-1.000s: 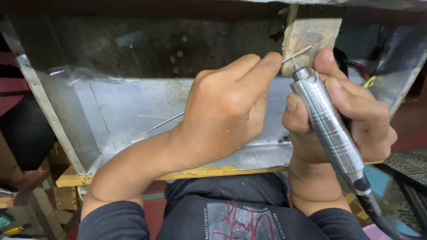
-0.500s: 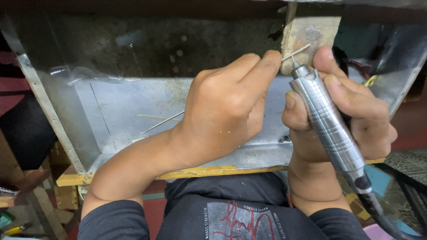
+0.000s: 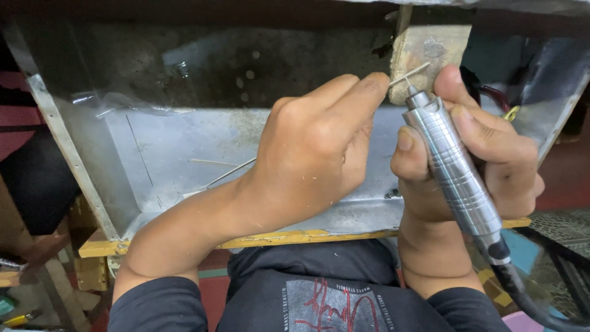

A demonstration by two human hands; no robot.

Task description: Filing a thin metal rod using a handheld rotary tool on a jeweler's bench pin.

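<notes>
My left hand point(image 3: 310, 157) pinches a thin silver metal strip point(image 3: 410, 74) between its fingertips, held against a worn wooden bench peg point(image 3: 430, 46). My right hand point(image 3: 485, 154) grips a ribbed silver rotary handpiece point(image 3: 452, 166), tilted with its small bit touching the strip near the peg. A black flexible cable point(image 3: 522, 295) runs from the handpiece's lower end toward the bottom right.
A metal catch tray point(image 3: 184, 147) lined with sheet metal sits under the hands, with thin wires point(image 3: 221, 175) lying in it and a yellow wooden strip point(image 3: 295, 237) along its front edge. My dark printed shirt point(image 3: 319, 295) is below. Clutter shows at the lower left.
</notes>
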